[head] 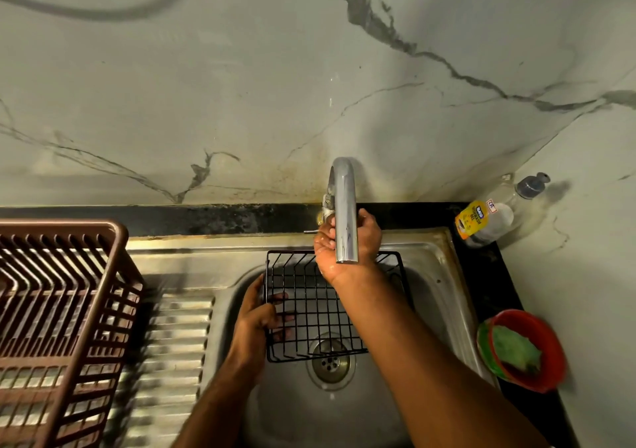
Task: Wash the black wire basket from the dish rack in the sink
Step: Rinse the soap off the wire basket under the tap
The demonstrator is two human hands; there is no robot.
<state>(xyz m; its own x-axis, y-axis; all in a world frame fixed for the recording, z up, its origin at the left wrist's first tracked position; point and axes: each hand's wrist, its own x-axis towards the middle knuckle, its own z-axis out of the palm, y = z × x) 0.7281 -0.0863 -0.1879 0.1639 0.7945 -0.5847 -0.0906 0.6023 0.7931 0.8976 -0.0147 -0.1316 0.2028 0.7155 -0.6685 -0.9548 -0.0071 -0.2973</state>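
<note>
Two hands work over the sink [444, 275]: left hand [256, 317] grips the black wire basket's [330, 310] left edge, right hand [347, 244] curls behind the faucet [344, 206].

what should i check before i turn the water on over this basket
1. Black wire basket is inside the sink: ok.
2. Left hand grips the basket's left edge: ok.
3. Basket sits below the faucet spout: ok.
4. Right hand is at the faucet base: ok; the handle is hidden behind it.
5. Water running: not ok, no stream visible.
6. Drain is unblocked: ok.
7. Dish soap bottle has soap left: cannot tell.
</note>
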